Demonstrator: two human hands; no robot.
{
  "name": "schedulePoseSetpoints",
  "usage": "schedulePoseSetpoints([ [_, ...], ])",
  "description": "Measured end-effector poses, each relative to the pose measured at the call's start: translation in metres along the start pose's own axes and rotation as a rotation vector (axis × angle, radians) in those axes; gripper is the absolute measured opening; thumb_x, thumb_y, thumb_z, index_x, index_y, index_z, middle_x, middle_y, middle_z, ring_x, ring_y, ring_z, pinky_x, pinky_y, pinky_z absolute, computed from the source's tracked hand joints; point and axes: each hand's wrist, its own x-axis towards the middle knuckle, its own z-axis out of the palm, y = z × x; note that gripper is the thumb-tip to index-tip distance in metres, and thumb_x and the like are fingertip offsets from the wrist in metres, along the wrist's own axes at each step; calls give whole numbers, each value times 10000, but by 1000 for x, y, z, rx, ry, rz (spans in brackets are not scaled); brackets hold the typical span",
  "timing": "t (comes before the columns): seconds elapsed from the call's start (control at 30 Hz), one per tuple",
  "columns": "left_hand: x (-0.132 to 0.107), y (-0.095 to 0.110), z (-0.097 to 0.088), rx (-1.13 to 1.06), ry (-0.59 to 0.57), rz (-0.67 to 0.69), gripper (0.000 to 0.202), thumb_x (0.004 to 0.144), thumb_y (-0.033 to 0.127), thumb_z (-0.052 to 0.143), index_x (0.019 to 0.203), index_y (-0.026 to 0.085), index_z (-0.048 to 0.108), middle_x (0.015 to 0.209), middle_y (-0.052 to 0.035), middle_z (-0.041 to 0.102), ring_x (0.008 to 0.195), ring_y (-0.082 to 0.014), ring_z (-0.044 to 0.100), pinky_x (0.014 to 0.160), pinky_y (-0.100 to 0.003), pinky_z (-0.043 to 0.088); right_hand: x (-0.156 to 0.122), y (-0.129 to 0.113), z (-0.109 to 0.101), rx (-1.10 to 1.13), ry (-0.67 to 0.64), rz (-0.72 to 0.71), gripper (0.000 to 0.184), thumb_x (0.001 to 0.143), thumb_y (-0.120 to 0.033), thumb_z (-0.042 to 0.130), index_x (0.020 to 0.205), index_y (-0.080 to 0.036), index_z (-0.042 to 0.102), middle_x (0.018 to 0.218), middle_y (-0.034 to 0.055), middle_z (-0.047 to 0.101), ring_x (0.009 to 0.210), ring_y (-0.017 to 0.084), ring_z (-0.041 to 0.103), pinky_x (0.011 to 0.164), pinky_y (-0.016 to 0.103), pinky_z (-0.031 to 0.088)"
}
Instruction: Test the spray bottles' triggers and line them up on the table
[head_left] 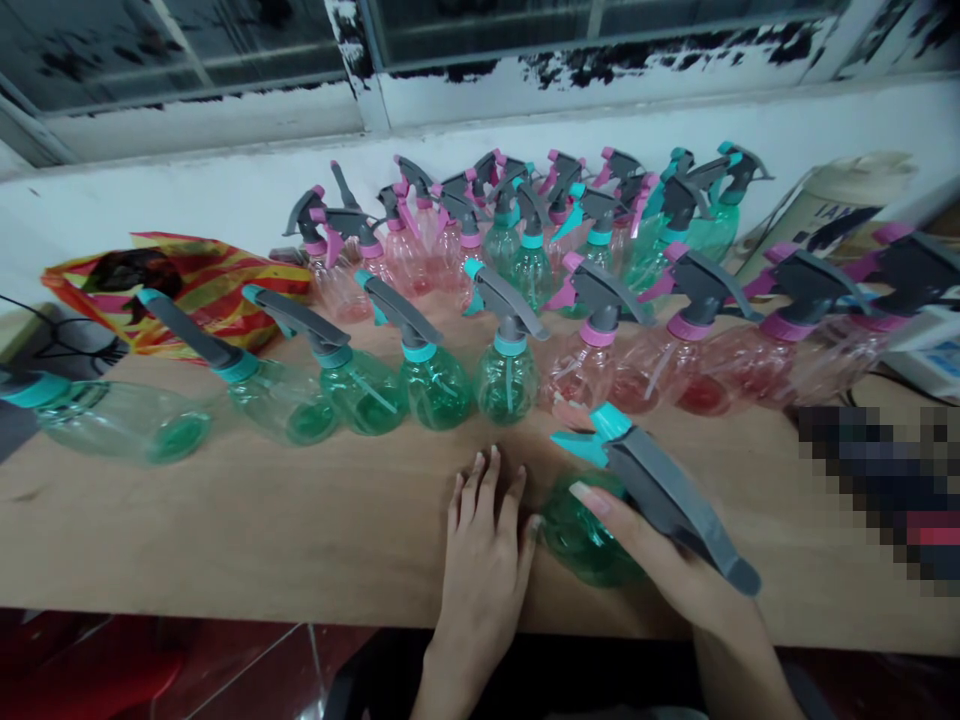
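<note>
A green spray bottle (581, 535) with a grey trigger head and turquoise nozzle stands near the table's front edge. My right hand (660, 560) is wrapped around it, thumb across the front and the other fingers hidden behind. Flat on the wooden table (300, 540), my left hand (487, 545) lies with its fingers spread, the thumb close beside the bottle. Beyond my hands runs a row of similar spray bottles: a green spray bottle (508, 385) is nearest my left fingertips, and a pink spray bottle (581, 365) stands to its right.
Several more pink and green spray bottles (531, 270) crowd against the wall. At the back left lies a red and yellow striped bag (217, 290). A pale cylindrical container (832, 215) stands at the back right. A red seat (90, 680) shows below the table.
</note>
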Motion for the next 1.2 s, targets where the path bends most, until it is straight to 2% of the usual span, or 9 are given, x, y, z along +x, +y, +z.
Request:
schedulePoseSetpoints([
  [0.23, 1, 0, -1, 4, 9, 3, 423, 967, 213, 450, 1386, 160, 455, 1482, -162, 450, 1413, -308, 351, 1100, -556, 369, 2, -1, -1, -22, -15, 9, 325, 905, -340, 576, 1220, -265, 606, 1220, 45, 686, 1150, 260, 640, 981, 408, 549],
  [0.53, 0, 1, 0, -12, 3, -11, 429, 964, 216, 460, 1391, 173, 446, 1503, -158, 425, 1417, -304, 346, 1101, -555, 370, 1, 0, -1, -51, 7, -29, 281, 917, -361, 550, 1179, -284, 620, 1139, 40, 718, 1085, 264, 674, 910, 404, 588],
  [0.73, 1, 0, 1, -11, 8, -1, 426, 967, 218, 455, 1389, 164, 440, 1505, -169, 417, 1414, -314, 349, 1102, -564, 363, 3, -1, 0, -24, 18, -20, 313, 914, -339, 560, 1220, -294, 613, 1165, 31, 711, 1083, 261, 675, 923, 405, 579],
  [0.9, 1, 1, 0, 0, -5, -2, 422, 966, 210, 450, 1384, 150, 443, 1506, -173, 414, 1413, -318, 348, 1090, -570, 379, 5, -5, 0, 58, 75, 13, 164, 889, -354, 604, 1035, -312, 666, 986, -1, 747, 912, 230, 723, 771, 346, 614],
  [1.03, 0, 0, 0, 0, -2, -4, 425, 966, 209, 449, 1387, 156, 441, 1511, -160, 410, 1423, -308, 331, 1097, -554, 376, 8, -10, -2, 45, 56, 73, 84, 888, -349, 611, 918, -284, 655, 896, -4, 738, 852, 205, 723, 714, 304, 598],
  [1.1, -1, 0, 0, 1, 2, -7, 422, 966, 210, 451, 1386, 160, 443, 1514, -157, 407, 1425, -304, 328, 1103, -551, 370, 8, -10, -2, 50, 54, 64, 90, 889, -348, 611, 928, -279, 654, 907, -2, 736, 864, 201, 720, 735, 304, 591],
  [1.2, -1, 1, 0, -5, -8, 1, 428, 966, 218, 456, 1389, 155, 437, 1518, -161, 398, 1429, -306, 320, 1107, -554, 362, 7, -6, -2, 48, 31, 24, 201, 890, -347, 606, 1076, -280, 645, 1006, 10, 732, 934, 209, 708, 807, 324, 581],
])
